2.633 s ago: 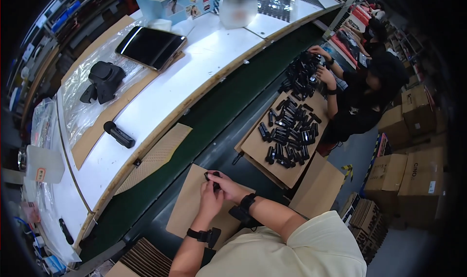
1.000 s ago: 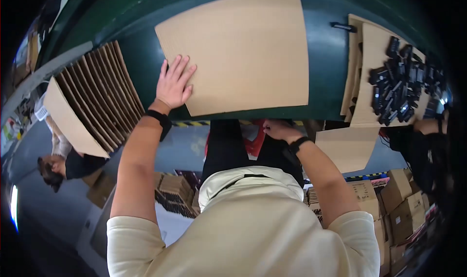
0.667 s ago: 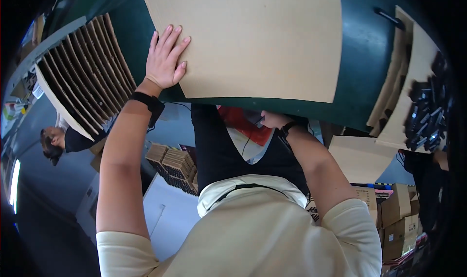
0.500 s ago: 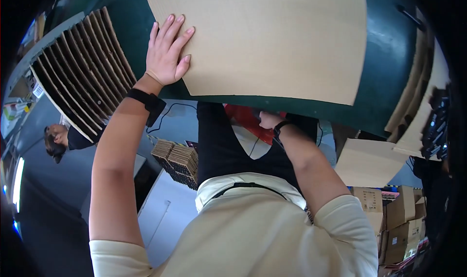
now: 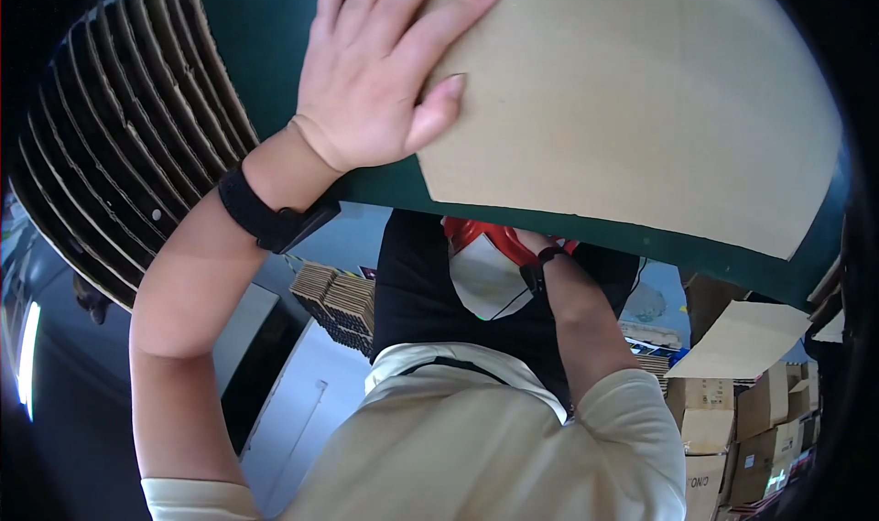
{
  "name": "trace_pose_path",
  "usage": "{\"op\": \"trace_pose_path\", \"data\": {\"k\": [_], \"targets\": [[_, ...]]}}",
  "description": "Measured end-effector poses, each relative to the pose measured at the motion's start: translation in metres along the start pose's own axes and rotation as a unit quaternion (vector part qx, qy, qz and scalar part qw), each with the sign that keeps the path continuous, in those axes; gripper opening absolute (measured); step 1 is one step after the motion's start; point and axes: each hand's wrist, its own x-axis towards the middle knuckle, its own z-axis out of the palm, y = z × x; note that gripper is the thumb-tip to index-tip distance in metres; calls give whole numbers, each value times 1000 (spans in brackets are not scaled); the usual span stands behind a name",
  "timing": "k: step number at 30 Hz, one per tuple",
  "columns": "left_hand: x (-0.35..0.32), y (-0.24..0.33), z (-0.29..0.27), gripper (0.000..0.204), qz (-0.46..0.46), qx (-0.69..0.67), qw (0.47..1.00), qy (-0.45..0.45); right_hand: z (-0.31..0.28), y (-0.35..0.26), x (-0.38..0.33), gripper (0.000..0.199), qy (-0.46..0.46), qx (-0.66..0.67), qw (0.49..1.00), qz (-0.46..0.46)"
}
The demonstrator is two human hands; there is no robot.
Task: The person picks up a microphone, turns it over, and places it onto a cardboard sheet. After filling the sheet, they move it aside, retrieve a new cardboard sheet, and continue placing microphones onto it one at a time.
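Observation:
A flat brown cardboard sheet (image 5: 632,109) lies on the dark green table (image 5: 385,187), its near edge running close to the table's front edge. My left hand (image 5: 375,81) rests on the sheet's left edge, open, with the fingers spread and the thumb apart. Below the table's front edge, my right hand (image 5: 533,241) reaches in beside a glossy red thing (image 5: 485,233) in front of my lap. The table edge hides most of its fingers, so I cannot make out whether it holds anything.
On the left stands a row of upright cardboard pieces (image 5: 137,100) with dark faces. Under the table, stacked cardboard pieces (image 5: 334,301) sit on the left. Several brown cartons (image 5: 710,411) are piled at the lower right, below a cardboard flap (image 5: 742,342).
My view has come closer to the table, and my left hand appears larger, still on the sheet's left edge. My right hand has gone further under the table edge, beside the red thing.

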Motion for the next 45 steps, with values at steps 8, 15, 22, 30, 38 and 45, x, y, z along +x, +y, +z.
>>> {"op": "trace_pose_path", "data": {"k": [8, 15, 22, 30, 38, 45], "targets": [[3, -32, 41, 66, 163, 213, 946, 184, -109, 14, 35, 51, 21, -52, 998, -20], [-4, -18, 22, 68, 124, 204, 965, 112, -192, 26, 9, 49, 52, -35, 996, -62], [-6, -8, 11, 63, 58, 48, 994, 73, -236, -51, -62, 48, 118, -11, 988, -99], [-10, -4, 3, 61, 20, -15, 999, 36, -325, -193, -205, 33, -15, -45, 937, -347], [-14, -10, 1, 55, 38, -17, 998, 55, -417, -154, -210, 48, 510, -334, 771, -183], [-14, -5, 11, 55, 32, -52, 995, 75, -410, -125, -203, 52, 507, -386, 756, -148]]}}
